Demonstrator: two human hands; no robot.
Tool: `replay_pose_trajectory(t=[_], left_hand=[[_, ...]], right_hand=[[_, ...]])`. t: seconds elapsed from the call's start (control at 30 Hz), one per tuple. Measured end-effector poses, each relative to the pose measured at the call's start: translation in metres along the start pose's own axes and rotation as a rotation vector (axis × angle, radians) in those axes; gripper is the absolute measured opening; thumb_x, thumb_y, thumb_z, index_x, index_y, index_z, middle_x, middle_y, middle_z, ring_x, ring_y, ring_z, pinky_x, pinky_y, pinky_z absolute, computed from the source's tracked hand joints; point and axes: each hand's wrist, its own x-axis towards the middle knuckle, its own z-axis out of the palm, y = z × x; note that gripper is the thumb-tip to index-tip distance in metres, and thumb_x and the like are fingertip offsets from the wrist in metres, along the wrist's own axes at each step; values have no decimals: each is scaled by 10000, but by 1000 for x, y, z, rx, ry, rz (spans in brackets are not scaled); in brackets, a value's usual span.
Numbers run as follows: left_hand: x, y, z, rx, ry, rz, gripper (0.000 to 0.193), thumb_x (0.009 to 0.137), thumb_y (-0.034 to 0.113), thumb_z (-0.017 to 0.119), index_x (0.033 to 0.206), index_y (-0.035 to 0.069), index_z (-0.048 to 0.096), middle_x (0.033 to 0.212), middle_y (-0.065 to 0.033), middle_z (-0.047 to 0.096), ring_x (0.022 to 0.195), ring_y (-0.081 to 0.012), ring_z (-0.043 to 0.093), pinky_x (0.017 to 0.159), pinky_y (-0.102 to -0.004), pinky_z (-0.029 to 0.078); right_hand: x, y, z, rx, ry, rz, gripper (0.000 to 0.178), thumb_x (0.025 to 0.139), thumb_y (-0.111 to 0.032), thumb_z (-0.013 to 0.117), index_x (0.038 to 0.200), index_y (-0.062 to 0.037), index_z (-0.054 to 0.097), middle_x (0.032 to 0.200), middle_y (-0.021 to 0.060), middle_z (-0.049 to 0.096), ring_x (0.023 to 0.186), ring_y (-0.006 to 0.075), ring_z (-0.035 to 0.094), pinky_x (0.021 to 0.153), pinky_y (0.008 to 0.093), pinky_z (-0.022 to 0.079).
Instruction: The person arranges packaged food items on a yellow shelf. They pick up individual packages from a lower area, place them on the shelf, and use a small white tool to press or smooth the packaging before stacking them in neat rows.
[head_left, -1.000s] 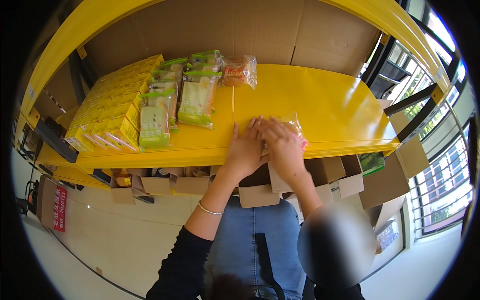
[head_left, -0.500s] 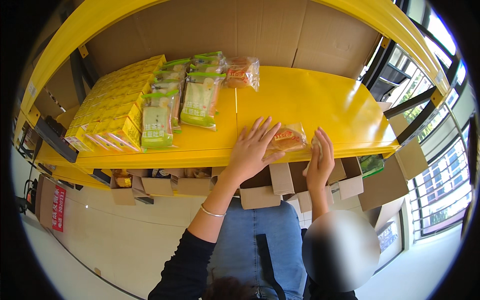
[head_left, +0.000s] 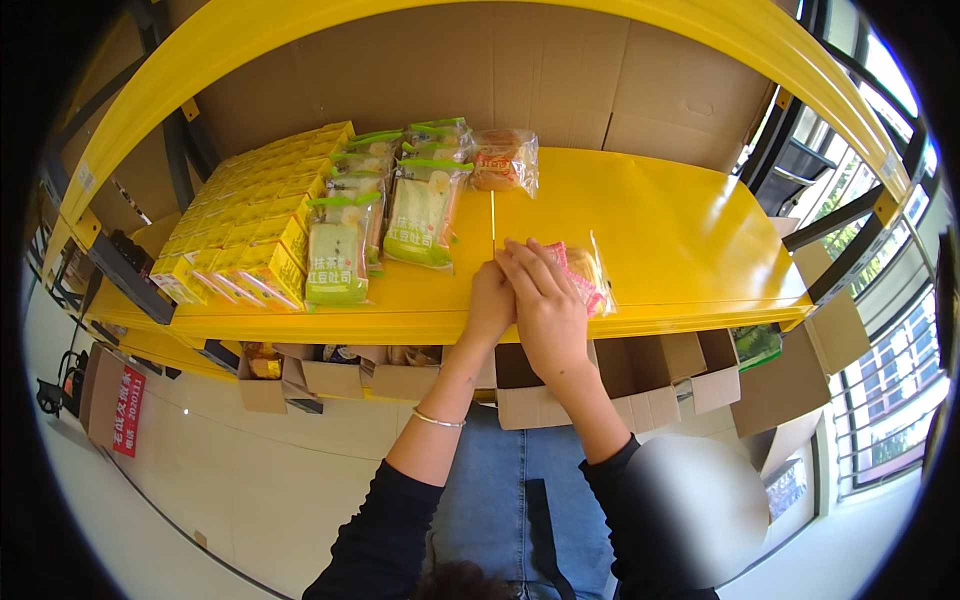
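Observation:
My right hand (head_left: 550, 310) lies across the fingers of my left hand (head_left: 490, 303) at the shelf's front edge. Its fingers are stretched out side by side, pointing away and to the left. The fingers of my left hand are mostly hidden under it. Just right of the right hand, a clear packet of bread (head_left: 588, 272) with red print rests on the yellow shelf (head_left: 680, 240); the hand covers its left part. Farther back sits another wrapped bread (head_left: 503, 162). To the left stand rows of sandwich bread packs (head_left: 420, 215) with green edges.
Stacked small yellow boxes (head_left: 240, 225) fill the shelf's left end. Cardboard (head_left: 420, 70) backs the shelf. Under the front edge are open cartons (head_left: 545, 407). A black upright (head_left: 835, 245) bounds the right side, and a yellow beam (head_left: 480, 20) crosses overhead.
My right hand has moved left from the packet's right side onto my left hand. The left hand's spread fingers have gone under it. The packet's printed side now faces differently.

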Motion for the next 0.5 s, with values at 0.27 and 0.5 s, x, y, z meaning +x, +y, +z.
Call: replay_pose_trajectory(t=[0.27,0.5], left_hand=[[9,29,-12,-201,-174,-334,317,950,329,530,990,20,593,772,13,574,614,-46,503,522,-208,418],[7,29,-12,-185,-219,-339,317,947,334,540,1047,37,588,862,19,591,734,-50,550,584,-207,465]], right_hand=[[-4,85,-5,89,-97,532,283,893,-43,476,1149,-44,596,1201,142,581,1031,337,588,875,393,469],[-43,24,-16,74,-129,34,430,791,78,480,1179,-68,592,1259,131,538,1190,313,514,960,387,448]])
